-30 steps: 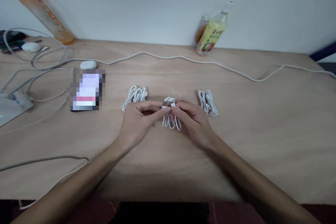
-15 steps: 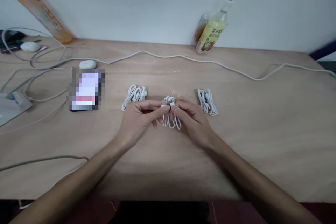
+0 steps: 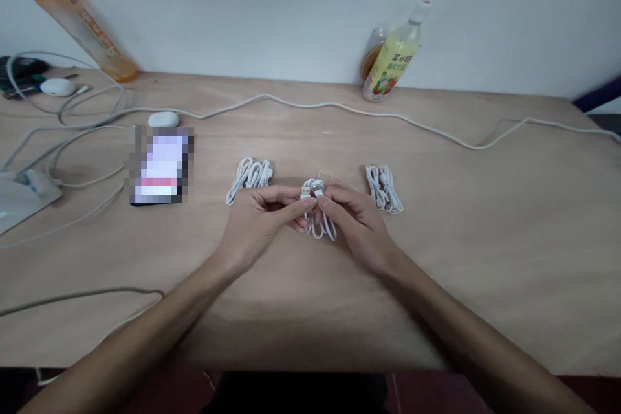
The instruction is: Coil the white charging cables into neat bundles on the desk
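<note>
Between my two hands is a coiled white USB cable (image 3: 317, 229), its loops hanging below my fingers. My left hand (image 3: 262, 220) is closed, thumb and fingers pinching the cable by a USB plug (image 3: 305, 192) whose metal end points away from me. My right hand (image 3: 356, 220) pinches the same cable at a second white connector (image 3: 318, 192), right beside the plug. The thumbs nearly meet. Behind my left hand lies a bundle of white cables (image 3: 248, 178), partly covered by it. Another white cable bundle (image 3: 384, 189) rests just right of my right hand.
A phone (image 3: 162, 165) and a white earbud case (image 3: 163, 119) lie at left. A long white cord (image 3: 334, 104) crosses the table (image 3: 485, 239). By the wall stand an orange drink bottle (image 3: 82, 26) and a yellow drink bottle (image 3: 392, 61). Loose cables (image 3: 63, 136) tangle at far left.
My left fingers have shifted slightly to the right along with the USB plug, and the lower left fingers have curled in behind the coil. Both hands keep their pinch.
</note>
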`<act>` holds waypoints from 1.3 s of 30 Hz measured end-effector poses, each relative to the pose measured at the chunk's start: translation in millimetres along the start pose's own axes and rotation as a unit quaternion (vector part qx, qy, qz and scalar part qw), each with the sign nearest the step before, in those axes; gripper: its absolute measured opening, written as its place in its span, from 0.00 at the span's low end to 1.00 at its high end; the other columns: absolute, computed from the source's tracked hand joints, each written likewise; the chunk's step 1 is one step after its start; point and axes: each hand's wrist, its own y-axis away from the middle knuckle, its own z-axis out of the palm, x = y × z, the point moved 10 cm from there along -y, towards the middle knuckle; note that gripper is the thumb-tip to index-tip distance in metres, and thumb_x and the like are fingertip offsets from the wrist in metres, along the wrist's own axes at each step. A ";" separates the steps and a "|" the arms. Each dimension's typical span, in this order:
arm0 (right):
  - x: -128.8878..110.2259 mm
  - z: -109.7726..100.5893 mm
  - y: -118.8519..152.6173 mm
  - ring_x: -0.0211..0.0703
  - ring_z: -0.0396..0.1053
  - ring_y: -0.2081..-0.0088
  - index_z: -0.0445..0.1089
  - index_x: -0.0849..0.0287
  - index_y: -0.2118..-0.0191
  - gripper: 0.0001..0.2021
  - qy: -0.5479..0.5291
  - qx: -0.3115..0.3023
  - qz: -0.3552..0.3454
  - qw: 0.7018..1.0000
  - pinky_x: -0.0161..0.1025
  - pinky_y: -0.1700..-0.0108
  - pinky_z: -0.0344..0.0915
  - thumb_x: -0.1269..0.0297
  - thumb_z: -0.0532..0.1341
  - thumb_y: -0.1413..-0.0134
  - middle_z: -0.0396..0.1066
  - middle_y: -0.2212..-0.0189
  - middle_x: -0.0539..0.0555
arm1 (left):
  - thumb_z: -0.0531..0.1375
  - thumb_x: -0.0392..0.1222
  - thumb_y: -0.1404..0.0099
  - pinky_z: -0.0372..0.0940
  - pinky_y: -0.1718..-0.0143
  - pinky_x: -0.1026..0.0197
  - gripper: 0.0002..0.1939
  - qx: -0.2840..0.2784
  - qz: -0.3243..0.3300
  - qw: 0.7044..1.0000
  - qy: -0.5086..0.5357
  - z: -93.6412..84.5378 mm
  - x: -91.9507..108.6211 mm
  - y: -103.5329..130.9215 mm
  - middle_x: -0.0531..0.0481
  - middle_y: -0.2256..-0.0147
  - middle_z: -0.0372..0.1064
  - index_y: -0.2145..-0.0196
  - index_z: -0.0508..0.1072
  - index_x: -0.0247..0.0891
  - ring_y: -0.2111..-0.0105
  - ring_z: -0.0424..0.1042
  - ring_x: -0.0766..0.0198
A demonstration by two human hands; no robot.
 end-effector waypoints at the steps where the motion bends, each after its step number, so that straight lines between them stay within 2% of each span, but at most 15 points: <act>1: -0.1 0.0 0.0 0.46 0.67 0.63 0.73 0.52 0.72 0.21 -0.001 0.001 0.001 1.000 0.46 0.54 0.65 0.49 0.60 0.26 0.71 0.69 0.51 | 0.79 0.45 0.43 0.77 0.68 0.63 0.10 -0.002 0.001 1.000 -0.002 0.3 -0.1 0.0 0.51 0.75 0.81 0.66 0.88 0.40 0.75 0.77 0.65; 8: -1.3 0.3 0.3 0.47 0.67 0.64 0.73 0.52 0.72 0.22 -0.003 -0.002 -0.002 1.000 0.47 0.54 0.66 0.48 0.60 0.26 0.72 0.70 0.51 | 0.77 0.46 0.42 0.78 0.66 0.61 0.09 -0.008 0.003 1.000 -0.009 1.1 -1.1 -1.2 0.50 0.74 0.81 0.65 0.89 0.40 0.75 0.77 0.64; 13: -3.3 -1.0 -1.3 0.46 0.67 0.64 0.74 0.52 0.72 0.21 -0.003 0.002 -0.008 1.000 0.46 0.55 0.66 0.51 0.60 0.26 0.72 0.69 0.51 | 0.79 0.42 0.45 0.78 0.66 0.63 0.09 -0.015 -0.002 1.000 0.020 3.6 -1.1 -1.5 0.51 0.74 0.81 0.66 0.88 0.40 0.74 0.77 0.65; 20: -3.4 -2.7 -1.0 0.45 0.66 0.64 0.73 0.52 0.74 0.21 0.001 0.006 -0.007 1.000 0.45 0.56 0.65 0.52 0.61 0.27 0.69 0.69 0.51 | 0.79 0.42 0.44 0.78 0.64 0.62 0.11 -0.010 -0.011 1.000 0.021 2.3 -4.9 0.0 0.50 0.71 0.83 0.63 0.89 0.40 0.72 0.79 0.64; 30: -4.7 -1.3 -1.8 0.43 0.65 0.66 0.72 0.54 0.73 0.19 0.005 0.003 -0.030 1.000 0.43 0.58 0.64 0.60 0.60 0.27 0.67 0.69 0.50 | 0.77 0.37 0.44 0.77 0.67 0.66 0.08 -0.015 -0.002 0.999 0.033 3.2 -2.9 -1.0 0.52 0.74 0.81 0.64 0.89 0.39 0.74 0.77 0.68; 39: -3.8 -1.9 -1.5 0.43 0.65 0.66 0.72 0.54 0.73 0.20 0.012 -0.001 -0.032 0.999 0.43 0.58 0.64 0.57 0.60 0.25 0.68 0.69 0.50 | 0.75 0.37 0.39 0.77 0.69 0.68 0.06 -0.011 0.002 0.999 0.035 2.1 -5.7 -1.6 0.52 0.73 0.82 0.62 0.89 0.38 0.74 0.77 0.69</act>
